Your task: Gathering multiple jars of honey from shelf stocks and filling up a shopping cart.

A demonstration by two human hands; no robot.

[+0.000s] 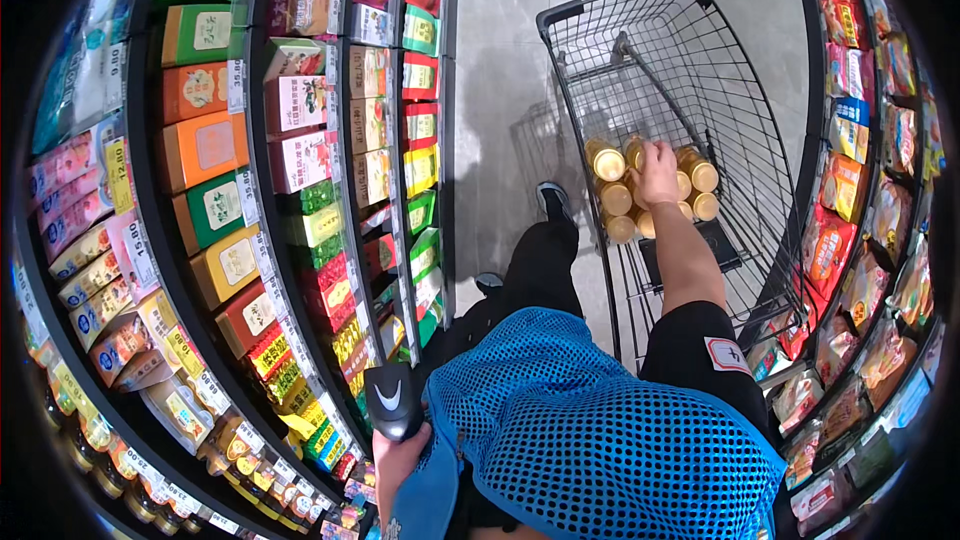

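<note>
My left hand (399, 457) is wrapped around the handle of a black handheld barcode scanner (393, 403), near the left shelves. My right hand (658, 174) reaches down into a black wire shopping cart (742, 101), over a cluster of jars with gold lids (608, 164). Its fingers are bent against a jar near the middle of the cluster (634, 153); the hand covers whatever lies beneath the palm. More gold-lidded jars (703, 177) stand to the right of this hand. The lids face up towards me.
Shelves of boxed goods (217, 142) with price tags line the left side. Bagged foods (836, 120) fill the right shelves, close beside the cart. A black panel (716, 246) lies at the cart's near end. Grey floor (499, 90) runs between. A blue mesh vest (592, 420) covers my torso.
</note>
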